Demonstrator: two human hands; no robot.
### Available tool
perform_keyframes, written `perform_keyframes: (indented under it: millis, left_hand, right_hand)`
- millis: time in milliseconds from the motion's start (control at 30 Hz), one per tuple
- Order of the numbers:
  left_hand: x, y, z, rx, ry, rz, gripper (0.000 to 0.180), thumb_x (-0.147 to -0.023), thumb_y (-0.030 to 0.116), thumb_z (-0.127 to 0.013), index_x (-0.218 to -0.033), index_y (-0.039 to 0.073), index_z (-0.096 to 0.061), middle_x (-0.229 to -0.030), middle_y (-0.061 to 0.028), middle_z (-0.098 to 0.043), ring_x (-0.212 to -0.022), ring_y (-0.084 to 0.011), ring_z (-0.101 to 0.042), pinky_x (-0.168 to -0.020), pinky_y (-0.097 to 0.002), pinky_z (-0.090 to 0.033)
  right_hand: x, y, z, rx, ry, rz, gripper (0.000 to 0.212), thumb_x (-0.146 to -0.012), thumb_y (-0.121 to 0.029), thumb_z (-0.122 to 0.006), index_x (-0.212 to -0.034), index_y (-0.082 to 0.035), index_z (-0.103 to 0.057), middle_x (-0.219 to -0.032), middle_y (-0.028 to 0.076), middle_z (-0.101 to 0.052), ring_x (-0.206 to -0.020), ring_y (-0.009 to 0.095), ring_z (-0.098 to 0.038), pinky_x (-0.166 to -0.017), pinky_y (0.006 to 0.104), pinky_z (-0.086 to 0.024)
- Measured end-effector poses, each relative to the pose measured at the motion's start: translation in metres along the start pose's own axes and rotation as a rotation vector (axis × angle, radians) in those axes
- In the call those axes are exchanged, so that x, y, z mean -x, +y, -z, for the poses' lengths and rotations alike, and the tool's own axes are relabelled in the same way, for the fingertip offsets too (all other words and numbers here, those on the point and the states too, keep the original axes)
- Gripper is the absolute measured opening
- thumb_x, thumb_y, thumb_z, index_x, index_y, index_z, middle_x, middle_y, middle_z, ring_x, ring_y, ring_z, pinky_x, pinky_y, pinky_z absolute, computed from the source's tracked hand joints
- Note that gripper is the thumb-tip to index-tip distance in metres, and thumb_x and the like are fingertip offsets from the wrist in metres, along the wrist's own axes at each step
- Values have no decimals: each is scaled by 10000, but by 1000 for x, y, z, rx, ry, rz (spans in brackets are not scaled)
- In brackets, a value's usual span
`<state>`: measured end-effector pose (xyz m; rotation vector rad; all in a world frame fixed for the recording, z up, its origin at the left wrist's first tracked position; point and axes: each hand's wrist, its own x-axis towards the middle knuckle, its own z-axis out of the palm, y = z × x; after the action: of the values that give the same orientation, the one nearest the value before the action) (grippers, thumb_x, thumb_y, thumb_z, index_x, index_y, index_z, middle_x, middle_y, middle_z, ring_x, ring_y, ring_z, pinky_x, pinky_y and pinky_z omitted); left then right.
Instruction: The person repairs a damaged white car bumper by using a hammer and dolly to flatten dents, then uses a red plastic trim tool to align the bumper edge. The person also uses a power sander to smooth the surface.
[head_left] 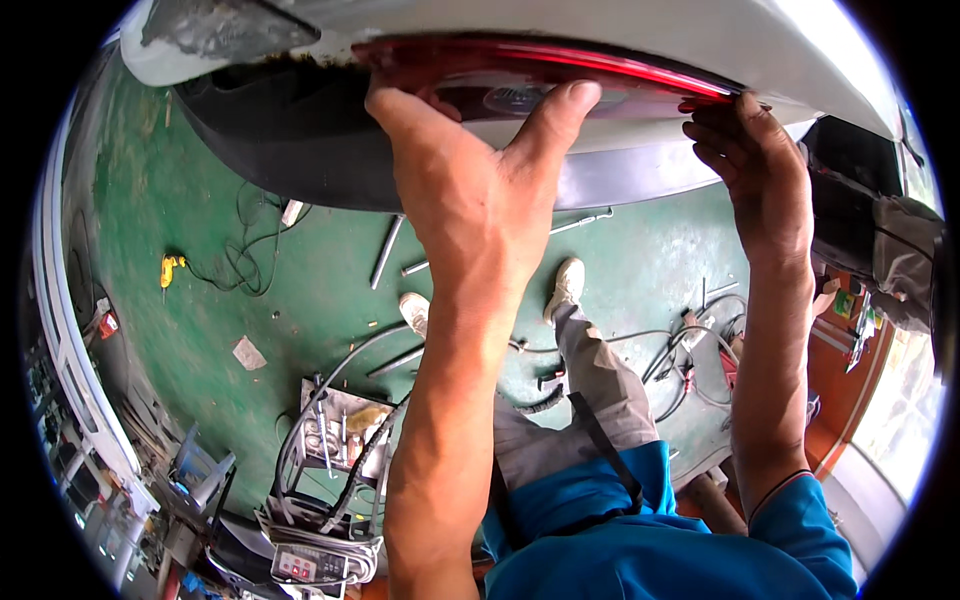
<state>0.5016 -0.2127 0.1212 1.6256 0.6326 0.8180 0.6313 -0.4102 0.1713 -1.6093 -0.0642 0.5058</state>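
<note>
A long red tail light [640, 72] sits along the edge of a light-coloured car body [690, 25], above the dark and pale bumper [300, 155]. My left hand [475, 185] grips the lamp near its middle and left part; the thumb presses along its lower face and the fingers curl in at the left, partly hidden. At the lamp's narrow right tip, my right hand [765, 180] pinches the end, thumb side up and fingers bent beneath. Left of the lamp, a dark ragged gap [285, 85] shows in the body.
On the green floor [140, 330] lie a yellow drill [172, 268] with its cord, metal bars [388, 252] and hoses [670, 350]. A wheeled cart [345, 430] holding tools and cables stands lower left, by a control box [308, 565]. My shoes [567, 285] are below the bumper.
</note>
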Motion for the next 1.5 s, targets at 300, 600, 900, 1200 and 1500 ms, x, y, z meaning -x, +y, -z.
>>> perform_keyframes:
  millis: [300, 600, 900, 1200, 1500]
  left_hand:
    - [-8, 4, 8, 41, -49, 78, 844, -797, 381, -912, -1257, -93, -387, -1118, -161, -537, -956, -244, -524, -894, -395, -475]
    - [-25, 20, 52, 218, -307, 168, 552, -978, 288, -751, -1378, -3, -505, -1256, -89, -630, -1136, -173, -593, -1015, -343, -486]
    - [-36, 27, 60, 161, -265, 159, 527, -861, 275, -873, -1202, -54, -642, -1074, -90, -715, -952, -140, -678, -811, -324, -600]
    - [-38, 58, 60, 103, -330, 100, 492, -888, 66, -803, -1286, -128, -589, -1227, -176, -685, -1095, -226, -661, -984, -362, -525]
    - [-41, 43, 64, -37, -409, 54, 530, -937, 216, -789, -1298, -105, -572, -1243, -175, -679, -1104, -234, -647, -950, -380, -531]
  right_hand:
    - [7, -16, -14, 332, 68, 110, 637, -935, -455, -762, -1226, 97, -631, -1076, 166, -711, -897, 211, -710, -836, 324, -569]
    - [16, -9, -31, 639, 5, 28, 677, -922, -621, -687, -977, 53, -716, -753, 160, -690, -707, 236, -674, -720, 402, -551]
    - [42, -19, -78, 626, 147, 66, 677, -902, -660, -664, -904, 17, -672, -814, 223, -717, -803, 418, -711, -753, 499, -549]
    - [56, -12, -97, 536, 194, 205, 599, -890, -555, -722, -926, 38, -646, -906, 240, -701, -868, 439, -696, -740, 514, -544]
    - [61, -8, -98, 507, 249, 263, 531, -883, -499, -735, -862, 11, -590, -857, 217, -673, -823, 451, -680, -689, 545, -534]
